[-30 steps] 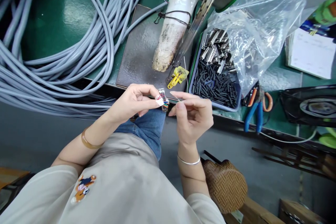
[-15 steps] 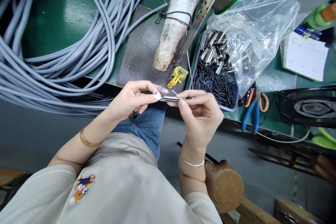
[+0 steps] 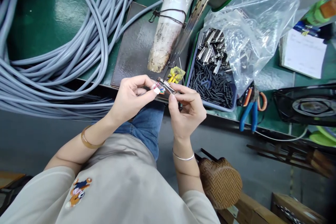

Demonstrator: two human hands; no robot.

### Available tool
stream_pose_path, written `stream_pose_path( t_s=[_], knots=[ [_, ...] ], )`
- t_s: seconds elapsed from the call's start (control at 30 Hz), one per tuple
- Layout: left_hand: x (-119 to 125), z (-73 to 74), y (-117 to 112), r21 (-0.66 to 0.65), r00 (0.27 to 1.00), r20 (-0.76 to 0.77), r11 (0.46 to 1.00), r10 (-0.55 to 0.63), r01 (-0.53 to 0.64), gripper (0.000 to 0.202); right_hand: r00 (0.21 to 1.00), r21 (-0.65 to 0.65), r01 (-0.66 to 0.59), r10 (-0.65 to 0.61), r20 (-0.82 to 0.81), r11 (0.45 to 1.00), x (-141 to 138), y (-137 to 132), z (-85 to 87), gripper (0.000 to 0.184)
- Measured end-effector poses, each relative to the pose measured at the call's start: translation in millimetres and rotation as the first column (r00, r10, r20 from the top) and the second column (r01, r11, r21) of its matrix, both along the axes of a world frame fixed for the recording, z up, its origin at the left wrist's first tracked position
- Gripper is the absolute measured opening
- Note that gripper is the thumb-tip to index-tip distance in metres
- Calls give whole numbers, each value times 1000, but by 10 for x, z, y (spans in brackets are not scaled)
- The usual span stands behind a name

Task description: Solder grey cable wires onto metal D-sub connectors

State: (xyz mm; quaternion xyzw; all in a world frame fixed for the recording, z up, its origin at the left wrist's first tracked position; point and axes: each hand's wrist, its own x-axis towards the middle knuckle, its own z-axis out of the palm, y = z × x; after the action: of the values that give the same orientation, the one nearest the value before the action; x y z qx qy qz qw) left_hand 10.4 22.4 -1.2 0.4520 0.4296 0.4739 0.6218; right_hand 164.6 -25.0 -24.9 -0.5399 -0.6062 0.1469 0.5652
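Observation:
Between thumb and fingers, my left hand (image 3: 133, 94) pinches a bunch of thin coloured wires (image 3: 161, 91); white covers its fingertips. My right hand (image 3: 186, 106) grips a metal multi-pin connector (image 3: 166, 85) by its lower right end. The connector lies tilted, its row of contacts facing up, with the wires close against its left side. Whether any wire is joined to it is too small to tell. Just behind the connector is a yellow clip-like piece (image 3: 175, 75) on the dark plate (image 3: 131, 47).
A bin (image 3: 187, 77) of connectors (image 3: 210, 47) and short black tubes (image 3: 210, 87) stands right, partly under a plastic bag (image 3: 257, 31). Grey cables (image 3: 86, 52) cover the left. A soiled white wrapped tube (image 3: 168, 31) points toward me. Blue-handled pliers (image 3: 249, 113) lie right.
The connector has turned from nearly level to slanting, its left end raised. My right hand has moved left and closer to my left hand. The whole view has shifted slightly.

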Motion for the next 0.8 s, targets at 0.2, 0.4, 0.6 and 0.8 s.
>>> stream_pose_path(
  t_s=[0.2, 0.4, 0.6, 0.8],
  knots=[
    [19, -17, 36, 78, 1000, -11, 997, 19, -18, 14, 1000, 71, -13, 13, 8, 997, 9, 48, 13, 12],
    [24, -47, 57, 121, 1000, -17, 993, 17, -15, 13, 999, 99, -18, 14, 40, 995, 26, 73, -16, 11],
    [23, -47, 68, 121, 1000, -21, 993, 2, 0, 14, 997, 143, -13, 3, 75, 990, 20, 112, -2, 12],
    [23, -3, 73, 130, 1000, -25, 992, 8, -5, 13, 990, 215, 0, -30, 135, 977, 15, 152, 50, 17]
  ],
)
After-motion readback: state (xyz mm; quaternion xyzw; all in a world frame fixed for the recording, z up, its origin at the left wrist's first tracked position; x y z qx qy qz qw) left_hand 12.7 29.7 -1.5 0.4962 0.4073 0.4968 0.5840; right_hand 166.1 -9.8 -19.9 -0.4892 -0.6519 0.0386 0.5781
